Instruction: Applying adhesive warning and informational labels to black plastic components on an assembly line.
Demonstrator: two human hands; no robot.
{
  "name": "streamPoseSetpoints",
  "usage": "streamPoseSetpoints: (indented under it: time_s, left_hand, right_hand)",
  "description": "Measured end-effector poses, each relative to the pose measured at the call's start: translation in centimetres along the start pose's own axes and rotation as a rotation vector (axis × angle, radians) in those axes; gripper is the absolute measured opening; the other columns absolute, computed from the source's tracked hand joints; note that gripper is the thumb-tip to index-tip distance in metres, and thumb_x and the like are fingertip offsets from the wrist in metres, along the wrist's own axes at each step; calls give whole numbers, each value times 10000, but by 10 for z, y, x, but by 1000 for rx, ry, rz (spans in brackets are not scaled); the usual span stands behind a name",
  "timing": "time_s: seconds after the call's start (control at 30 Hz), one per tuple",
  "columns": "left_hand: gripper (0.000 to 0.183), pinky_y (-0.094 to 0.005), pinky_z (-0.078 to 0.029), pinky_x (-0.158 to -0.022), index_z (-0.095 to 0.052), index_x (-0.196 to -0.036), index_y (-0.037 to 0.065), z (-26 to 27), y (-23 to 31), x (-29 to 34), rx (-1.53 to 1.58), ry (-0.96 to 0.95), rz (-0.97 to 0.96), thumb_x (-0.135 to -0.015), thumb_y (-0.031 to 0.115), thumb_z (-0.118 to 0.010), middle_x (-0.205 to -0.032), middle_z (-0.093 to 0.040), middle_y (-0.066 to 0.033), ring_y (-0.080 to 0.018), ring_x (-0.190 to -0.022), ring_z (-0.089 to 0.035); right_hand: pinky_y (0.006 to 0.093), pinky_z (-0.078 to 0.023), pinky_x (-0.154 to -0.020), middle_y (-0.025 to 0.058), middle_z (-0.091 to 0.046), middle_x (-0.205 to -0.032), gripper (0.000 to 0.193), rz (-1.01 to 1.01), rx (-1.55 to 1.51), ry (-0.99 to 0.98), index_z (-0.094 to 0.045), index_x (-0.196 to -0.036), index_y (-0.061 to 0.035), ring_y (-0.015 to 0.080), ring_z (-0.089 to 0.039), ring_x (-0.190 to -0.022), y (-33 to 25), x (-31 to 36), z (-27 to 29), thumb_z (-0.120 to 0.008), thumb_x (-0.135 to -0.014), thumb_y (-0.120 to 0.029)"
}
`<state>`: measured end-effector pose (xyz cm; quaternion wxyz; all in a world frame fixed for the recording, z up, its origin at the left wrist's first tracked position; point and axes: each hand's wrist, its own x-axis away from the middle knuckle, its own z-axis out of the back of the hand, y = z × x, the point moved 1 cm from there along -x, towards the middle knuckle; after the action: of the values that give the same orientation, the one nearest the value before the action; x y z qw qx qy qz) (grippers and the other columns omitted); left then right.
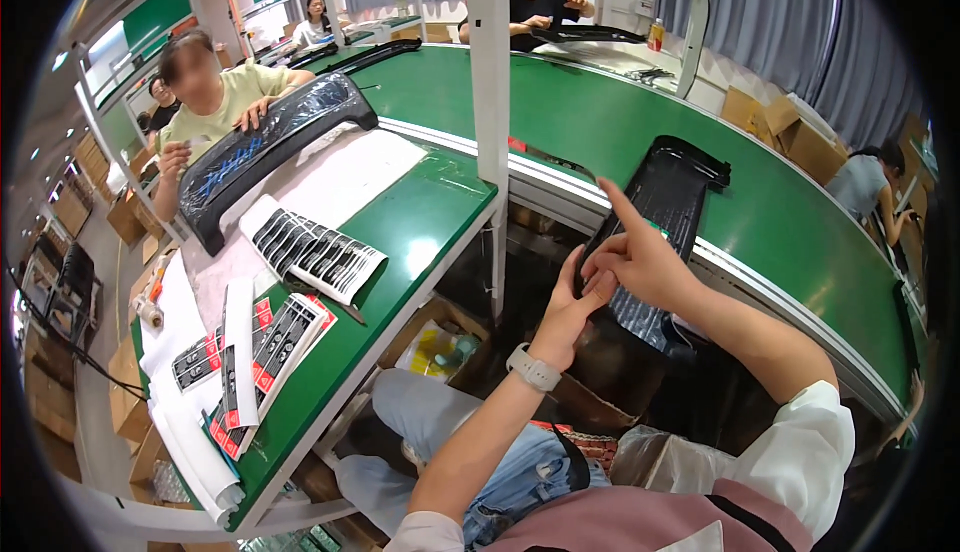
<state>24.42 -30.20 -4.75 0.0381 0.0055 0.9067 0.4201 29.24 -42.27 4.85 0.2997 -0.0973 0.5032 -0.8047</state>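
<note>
My left hand [567,317], with a pale watch on its wrist, is raised over the near end of a long black molded panel [668,197]. Its thumb and fingers are drawn together; whatever is between them is too small to name. Touching its thumb side is my right hand [645,262], index finger stretched out and the other fingers curled. I cannot make out what the curled fingers hold, if anything. The panel, glossy as if film-wrapped, leans from the green conveyor [790,242] over its metal edge toward my lap.
On the green table [420,222] at left lie printed black-and-red label sheets [290,347] and white paper [180,352]. Across it, a person handles another film-covered black panel [270,137]. A white post [488,72] rises between table and conveyor. Below sits an open cardboard box [425,327].
</note>
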Motion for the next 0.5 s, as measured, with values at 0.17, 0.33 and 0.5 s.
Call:
streamPoseSetpoints:
  time_s: [0.17,0.33,0.5]
  left_hand:
    - [780,-255,-466,-851,-482,-1399,31,21,41,39,-254,77,-170,-627,-60,-550,-1181,-597,-54,-134,-946,-584]
    - [811,-310,-388,-1044,-530,-1342,-31,59,113,136,-525,114,-371,-550,129,-603,-1286,-596,-126,-221,-1184,-571]
    - [568,-370,-492,-932,-631,-1187,-60,92,158,261,-1254,35,-562,-649,121,-628,-1152,-657,-241,-371,-1020,-668]
  right_hand:
    - [444,-495,-956,152,-645,-1180,965,238,533,126,-186,-1550,-179,273,-651,-1083,-23,-17,25,-686,-755,42]
    - [496,-412,-1009,118,-616,-1175,1010,473,1202,-74,-262,-1531,-227,312,-549,-1174,-42,-24,45,-804,-683,-138]
    - [357,-485,-523,65,-621,-779,767,865,954,-207,-519,-1394,-158,230,-616,-647,-53,8,0,-728,-657,-110]
